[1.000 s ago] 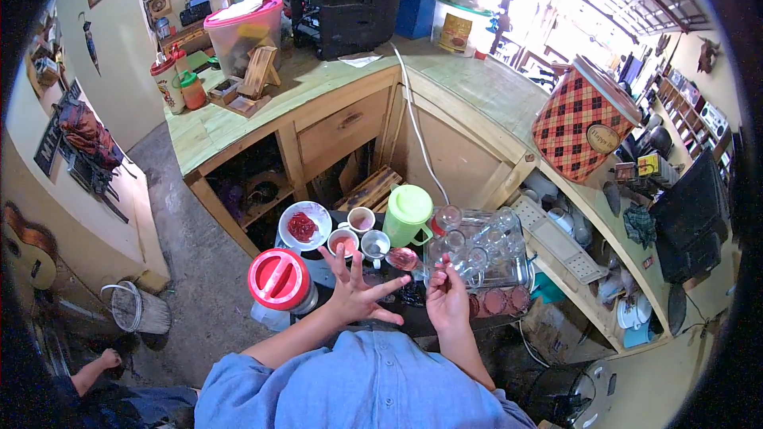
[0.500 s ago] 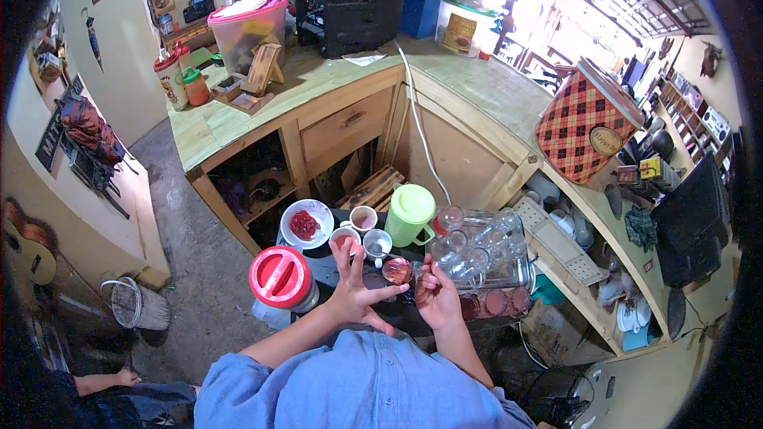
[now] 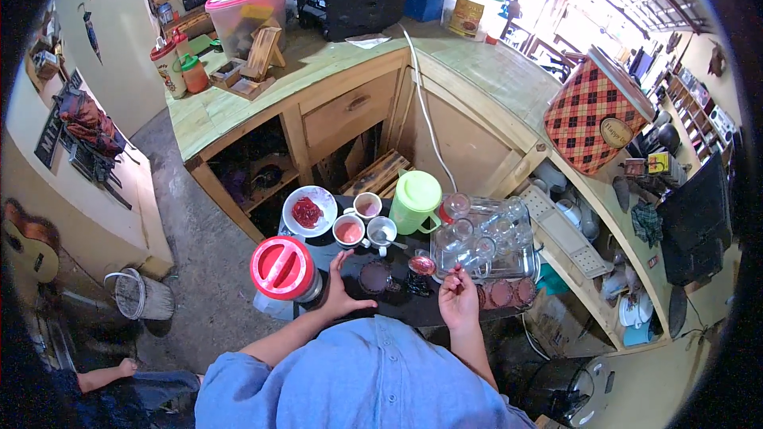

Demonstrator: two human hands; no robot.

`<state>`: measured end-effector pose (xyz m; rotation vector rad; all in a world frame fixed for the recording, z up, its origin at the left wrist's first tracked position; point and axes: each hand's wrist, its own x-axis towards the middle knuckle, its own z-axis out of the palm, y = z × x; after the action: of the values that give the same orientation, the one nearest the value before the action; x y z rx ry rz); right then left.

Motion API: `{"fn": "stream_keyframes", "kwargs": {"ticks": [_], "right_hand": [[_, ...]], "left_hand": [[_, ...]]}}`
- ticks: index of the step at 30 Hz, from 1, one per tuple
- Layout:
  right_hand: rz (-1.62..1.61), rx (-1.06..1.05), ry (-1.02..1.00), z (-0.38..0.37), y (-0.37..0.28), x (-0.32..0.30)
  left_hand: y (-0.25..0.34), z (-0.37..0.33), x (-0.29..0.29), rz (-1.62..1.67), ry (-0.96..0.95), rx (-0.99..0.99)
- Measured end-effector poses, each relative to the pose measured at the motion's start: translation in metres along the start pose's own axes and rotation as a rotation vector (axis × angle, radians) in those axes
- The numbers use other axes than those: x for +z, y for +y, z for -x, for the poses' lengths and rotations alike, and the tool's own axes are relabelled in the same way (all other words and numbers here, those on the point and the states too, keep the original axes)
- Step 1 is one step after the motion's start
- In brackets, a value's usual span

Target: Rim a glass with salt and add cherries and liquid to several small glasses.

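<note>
My right hand [image 3: 459, 299] pinches the thin end of a spoon-like utensil whose rounded, reddish bowl [image 3: 422, 264] points left over the dark table. Spread apart, the fingers of my left hand [image 3: 340, 295] hold nothing; they are beside a dark glass mug [image 3: 373, 278]. Another dark glass [image 3: 419, 284] stands below the reddish bowl. Beyond my hands are a white cup with pink contents [image 3: 348, 232], a second cup behind it [image 3: 367, 206], and a white cup with a spoon in it [image 3: 381, 231]. A white bowl [image 3: 326, 197] holds something dark red.
A red-lidded jug [image 3: 283, 268] stands left of my left hand. Behind the cups is a green pitcher [image 3: 416, 197]. At the right, a metal tray [image 3: 520, 268] carries several clear glass mugs, with reddish-brown round things [image 3: 501, 294] before it. Wooden counters [image 3: 350, 71] curve around the table.
My left hand has lowered and moved left, uncovering the glass mug. My right hand has shifted right with the spoon-like utensil. The view has shifted slightly.
</note>
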<state>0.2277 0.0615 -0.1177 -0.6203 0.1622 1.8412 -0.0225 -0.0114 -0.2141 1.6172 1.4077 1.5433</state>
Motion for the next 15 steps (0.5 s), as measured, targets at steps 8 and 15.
{"fn": "stream_keyframes", "kwargs": {"ticks": [8, 15], "right_hand": [[0.014, -0.043, 0.142, 0.004, 0.002, -0.015], [0.069, -0.135, 0.155, 0.007, -0.003, -0.020]], "left_hand": [[-0.052, 0.015, 0.032, 0.198, -0.077, -0.218], [-0.041, -0.001, 0.036, 0.264, -0.120, -0.225]]}}
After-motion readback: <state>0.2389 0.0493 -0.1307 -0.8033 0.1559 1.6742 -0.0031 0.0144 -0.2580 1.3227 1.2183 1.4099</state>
